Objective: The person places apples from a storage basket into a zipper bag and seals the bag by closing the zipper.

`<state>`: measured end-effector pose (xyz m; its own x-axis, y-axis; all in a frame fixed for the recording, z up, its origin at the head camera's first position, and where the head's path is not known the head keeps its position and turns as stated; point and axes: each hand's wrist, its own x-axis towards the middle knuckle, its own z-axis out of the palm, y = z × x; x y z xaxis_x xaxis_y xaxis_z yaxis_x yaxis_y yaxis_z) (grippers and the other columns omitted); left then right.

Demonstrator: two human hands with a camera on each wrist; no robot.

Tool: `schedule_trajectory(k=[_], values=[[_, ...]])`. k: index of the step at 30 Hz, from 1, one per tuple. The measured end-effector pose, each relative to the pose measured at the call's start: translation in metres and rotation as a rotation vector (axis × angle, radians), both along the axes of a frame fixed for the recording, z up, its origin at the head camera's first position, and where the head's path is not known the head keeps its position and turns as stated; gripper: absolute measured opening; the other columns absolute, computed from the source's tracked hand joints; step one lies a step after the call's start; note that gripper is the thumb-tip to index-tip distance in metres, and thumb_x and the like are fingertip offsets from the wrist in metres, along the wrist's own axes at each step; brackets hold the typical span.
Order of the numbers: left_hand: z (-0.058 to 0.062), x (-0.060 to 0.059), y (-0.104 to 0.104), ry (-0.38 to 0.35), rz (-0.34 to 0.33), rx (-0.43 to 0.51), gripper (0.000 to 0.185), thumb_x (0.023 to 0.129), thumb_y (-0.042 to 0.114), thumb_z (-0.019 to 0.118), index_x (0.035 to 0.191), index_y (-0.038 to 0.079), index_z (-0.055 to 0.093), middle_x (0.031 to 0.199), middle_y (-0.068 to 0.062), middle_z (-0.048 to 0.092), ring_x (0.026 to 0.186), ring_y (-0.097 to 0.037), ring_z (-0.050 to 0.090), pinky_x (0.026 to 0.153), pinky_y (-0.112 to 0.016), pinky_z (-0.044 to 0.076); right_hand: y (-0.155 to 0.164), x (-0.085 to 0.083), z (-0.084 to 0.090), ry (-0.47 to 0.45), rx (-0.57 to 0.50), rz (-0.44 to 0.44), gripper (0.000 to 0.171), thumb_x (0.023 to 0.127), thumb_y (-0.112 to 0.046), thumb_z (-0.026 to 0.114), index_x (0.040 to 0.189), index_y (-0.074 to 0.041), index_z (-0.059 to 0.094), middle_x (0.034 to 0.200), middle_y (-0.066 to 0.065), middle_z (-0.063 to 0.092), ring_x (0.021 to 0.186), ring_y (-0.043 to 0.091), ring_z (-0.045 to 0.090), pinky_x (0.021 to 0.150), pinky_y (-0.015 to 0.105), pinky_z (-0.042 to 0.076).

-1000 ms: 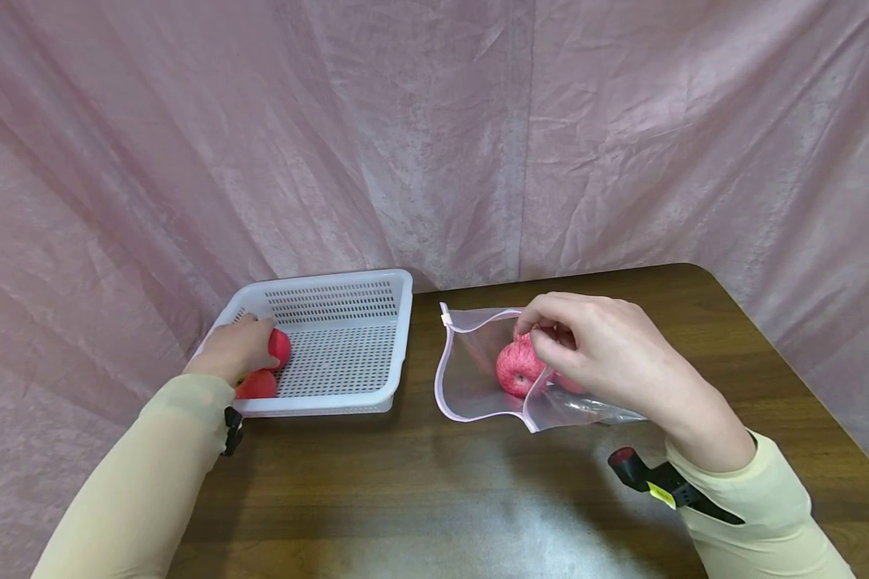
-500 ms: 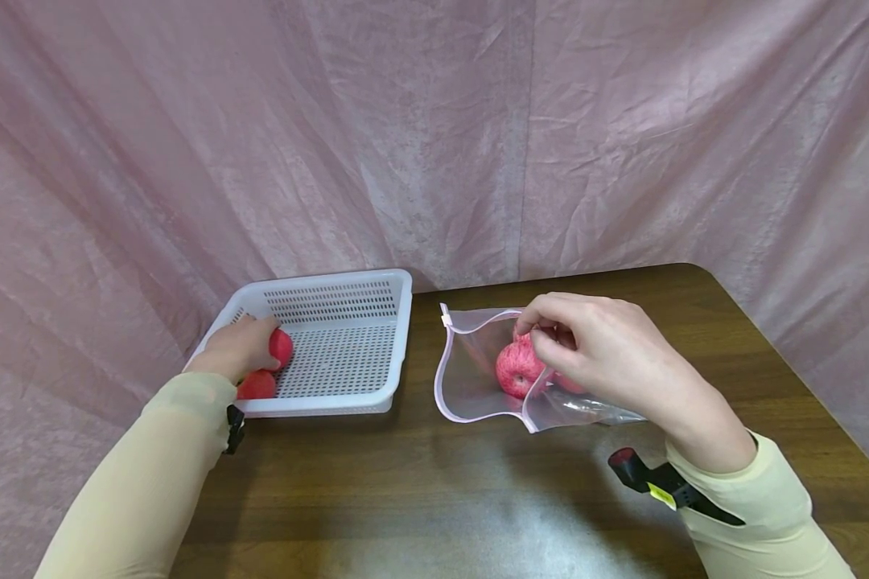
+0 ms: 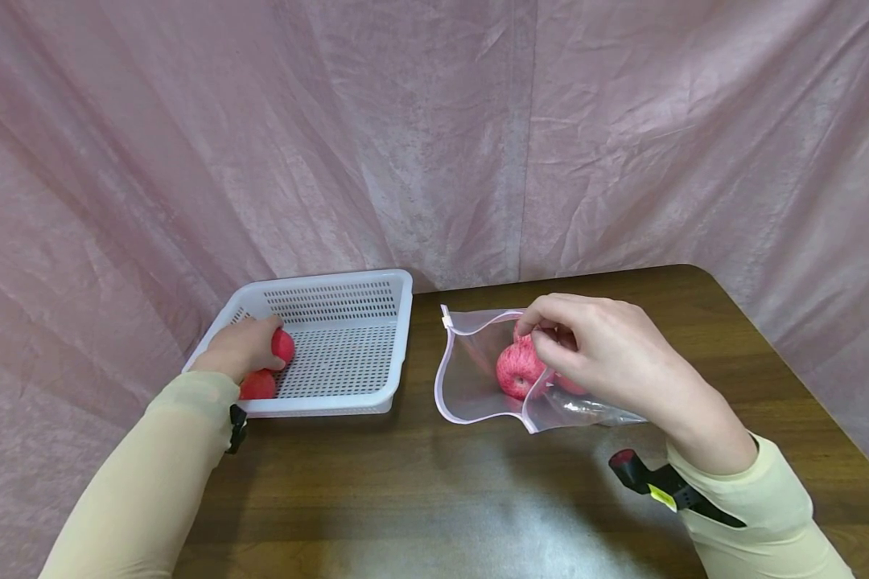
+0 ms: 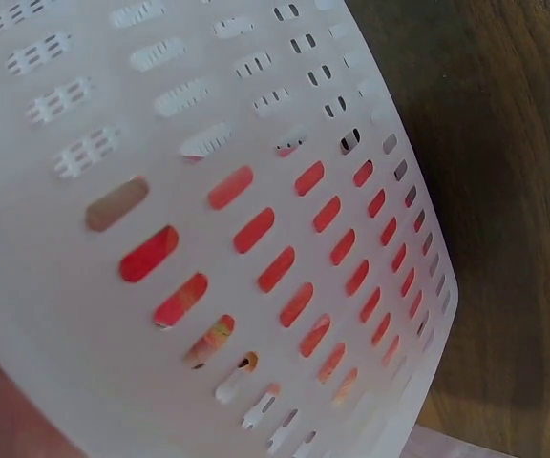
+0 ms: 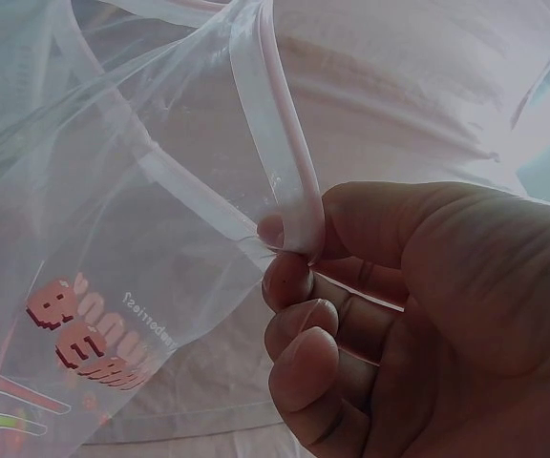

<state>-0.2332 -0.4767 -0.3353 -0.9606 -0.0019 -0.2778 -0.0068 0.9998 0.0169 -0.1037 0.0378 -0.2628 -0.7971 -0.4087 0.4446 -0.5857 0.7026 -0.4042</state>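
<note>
In the head view my left hand [image 3: 242, 346] reaches into the white slotted basket [image 3: 398, 346], its fingers curled round a red apple [image 3: 283, 346]. Another red apple [image 3: 258, 385] lies below that hand by the near wall. Through the slots of the basket wall [image 4: 55, 258] the left wrist view shows red and yellow fruit skin. My right hand [image 3: 608, 346] pinches the rim of a clear zip bag [image 3: 471, 386] between thumb and fingertips; the right wrist view shows its pale zip strip [image 5: 289, 172] in the grip. Several pink-red apples [image 3: 519, 370] are inside the bag, partly hidden by the hand.
Both stand on a brown wooden table [image 3: 405, 482], the basket on the left, the bag to its right with its mouth facing the basket. A white slider [image 3: 446, 318] sits at the bag's far corner. A pink curtain [image 3: 434, 145] hangs behind the table.
My left hand has shifted slightly to the right inside the basket along with the apple. The right hand and bag stay practically still.
</note>
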Motion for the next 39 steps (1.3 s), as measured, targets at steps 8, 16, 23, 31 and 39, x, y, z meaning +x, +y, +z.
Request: schedule_trajectory(k=[8,16,23,31,39], values=[[0.002,0.001,0.001,-0.023,0.033,0.021,0.098,0.084,0.02,0.096,0.162,-0.005,0.041,0.143,-0.042,0.053,0.13,-0.06,0.05,0.098,-0.07,0.057,-0.001,0.0,0.0,0.004,0.004,0.007,0.027,0.096,-0.006,0.068,0.101,-0.03,0.08,0.091,-0.02,0.07,0.073,0.01,0.056,0.068,0.036,0.046],[0.004,0.005,0.002,-0.027,0.003,0.001,0.097,0.085,0.022,0.095,0.161,-0.007,0.042,0.142,-0.042,0.054,0.13,-0.059,0.05,0.1,-0.07,0.055,-0.002,-0.001,0.001,0.006,0.006,0.007,0.028,0.096,-0.007,0.067,0.101,-0.031,0.08,0.09,-0.02,0.069,0.073,0.01,0.056,0.068,0.037,0.046],[-0.001,0.002,0.001,-0.006,-0.006,0.006,0.096,0.082,0.021,0.096,0.159,-0.005,0.044,0.136,-0.038,0.057,0.124,-0.055,0.054,0.094,-0.067,0.059,-0.002,0.0,0.0,-0.004,0.008,0.006,0.028,0.096,-0.006,0.067,0.101,-0.03,0.08,0.09,-0.019,0.069,0.073,0.011,0.057,0.068,0.037,0.046],[-0.001,0.001,0.001,0.01,-0.012,0.019,0.096,0.083,0.022,0.096,0.159,-0.004,0.043,0.136,-0.038,0.056,0.125,-0.056,0.053,0.096,-0.067,0.059,-0.001,0.0,0.0,-0.006,0.006,0.008,0.028,0.096,-0.006,0.067,0.101,-0.03,0.08,0.091,-0.02,0.069,0.073,0.01,0.057,0.069,0.036,0.047],[0.011,0.002,0.008,0.071,-0.069,0.023,0.09,0.086,0.025,0.092,0.158,-0.003,0.046,0.135,-0.038,0.056,0.121,-0.054,0.056,0.096,-0.068,0.056,0.001,0.0,0.0,-0.005,0.011,0.009,0.029,0.096,-0.006,0.066,0.101,-0.031,0.079,0.092,-0.021,0.069,0.074,0.009,0.056,0.069,0.036,0.046]])
